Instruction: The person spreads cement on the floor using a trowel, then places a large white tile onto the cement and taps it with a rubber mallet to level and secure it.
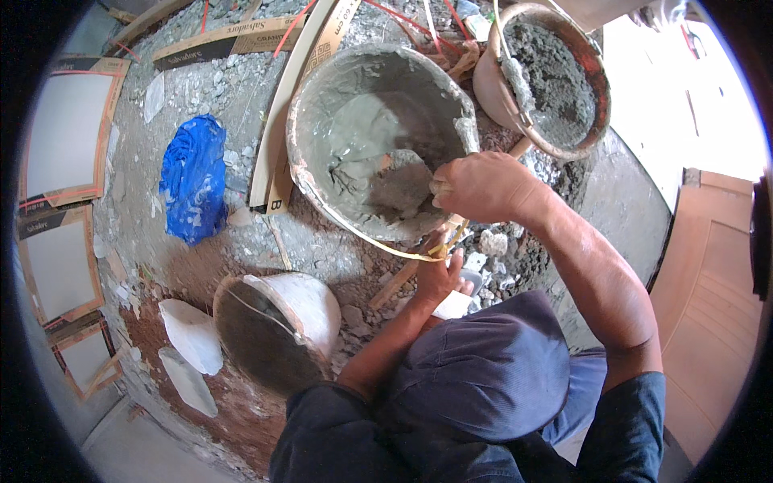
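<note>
A large bucket point(302, 173) of wet grey mortar point(362, 121) stands in front of me, its rim and wall smeared. My right hand point(483, 187) is closed over its near right rim, holding a trowel; the mortar-coated blade point(403, 181) lies in the mix and the handle is hidden in my fingers. Lower down, outside the near wall, my left hand point(443, 274) grips the bucket beside its yellow handle point(394, 249); part of those fingers is hidden.
A second bucket point(491, 88), filled with rough grey mix, stands at the far right. Left of me an empty bucket point(318, 310) lies tipped near white pieces point(192, 334). A blue plastic bag point(195, 181), boxed tiles point(68, 133), wooden panels point(708, 298) and rubble surround the work.
</note>
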Available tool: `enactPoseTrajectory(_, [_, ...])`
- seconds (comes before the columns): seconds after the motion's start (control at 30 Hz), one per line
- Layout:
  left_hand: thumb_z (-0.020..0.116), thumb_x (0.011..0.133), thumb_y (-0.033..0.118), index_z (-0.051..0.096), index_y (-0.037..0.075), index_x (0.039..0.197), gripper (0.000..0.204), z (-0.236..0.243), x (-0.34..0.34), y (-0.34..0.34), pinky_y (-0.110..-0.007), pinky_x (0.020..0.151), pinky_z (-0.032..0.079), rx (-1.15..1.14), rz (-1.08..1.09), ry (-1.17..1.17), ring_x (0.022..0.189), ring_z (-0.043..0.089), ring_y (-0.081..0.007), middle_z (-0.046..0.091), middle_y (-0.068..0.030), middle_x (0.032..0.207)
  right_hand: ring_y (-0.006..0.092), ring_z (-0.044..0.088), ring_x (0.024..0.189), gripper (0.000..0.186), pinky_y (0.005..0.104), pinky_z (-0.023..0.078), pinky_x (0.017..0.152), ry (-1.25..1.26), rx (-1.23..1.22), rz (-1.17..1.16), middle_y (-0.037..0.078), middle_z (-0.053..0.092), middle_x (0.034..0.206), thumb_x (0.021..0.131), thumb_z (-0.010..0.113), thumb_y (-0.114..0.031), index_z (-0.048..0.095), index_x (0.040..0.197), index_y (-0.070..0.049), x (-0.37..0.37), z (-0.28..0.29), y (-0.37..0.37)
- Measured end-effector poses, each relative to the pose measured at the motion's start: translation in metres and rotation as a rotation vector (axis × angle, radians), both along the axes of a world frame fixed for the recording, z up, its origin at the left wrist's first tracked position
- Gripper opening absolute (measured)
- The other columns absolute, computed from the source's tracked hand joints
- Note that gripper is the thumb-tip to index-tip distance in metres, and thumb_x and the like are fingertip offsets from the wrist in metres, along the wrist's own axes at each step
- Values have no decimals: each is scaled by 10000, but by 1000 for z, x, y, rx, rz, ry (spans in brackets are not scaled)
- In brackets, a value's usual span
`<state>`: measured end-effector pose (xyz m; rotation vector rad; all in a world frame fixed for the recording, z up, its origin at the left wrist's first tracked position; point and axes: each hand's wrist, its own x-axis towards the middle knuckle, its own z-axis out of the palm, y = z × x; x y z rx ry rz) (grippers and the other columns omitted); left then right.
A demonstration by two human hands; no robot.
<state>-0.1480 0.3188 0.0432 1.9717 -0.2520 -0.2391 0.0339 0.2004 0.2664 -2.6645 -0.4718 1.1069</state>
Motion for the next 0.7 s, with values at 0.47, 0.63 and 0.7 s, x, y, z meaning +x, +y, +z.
enactPoseTrajectory(0.47, [621, 914, 243, 561, -4, 1220, 398, -23, -25, 45, -454, 807, 505, 181, -365, -212, 889, 627, -357, 631, -211, 1063, 352, 655, 858, 375, 422, 504, 799, 72, 692, -561, 231, 675, 881, 860, 576, -327, 669, 1059, -22, -122, 13, -93])
enactPoseTrajectory(0.63, [621, 905, 267, 584, 15, 1205, 394, -35, -28, 46, -469, 851, 486, 236, -590, -297, 981, 602, -376, 625, -204, 1118, 277, 650, 789, 446, 401, 505, 735, 36, 645, -1004, 169, 687, 881, 869, 637, -364, 644, 1148, -15, -281, 1, -164])
enactPoseTrajectory(0.7, [621, 901, 276, 593, 23, 1199, 392, -37, -25, 42, -475, 868, 479, 246, -690, -359, 1017, 593, -384, 623, -201, 1139, 309, 653, 791, 447, 423, 506, 738, -6, 534, -1170, 158, 692, 881, 853, 634, -376, 650, 1133, -29, -350, -7, -183])
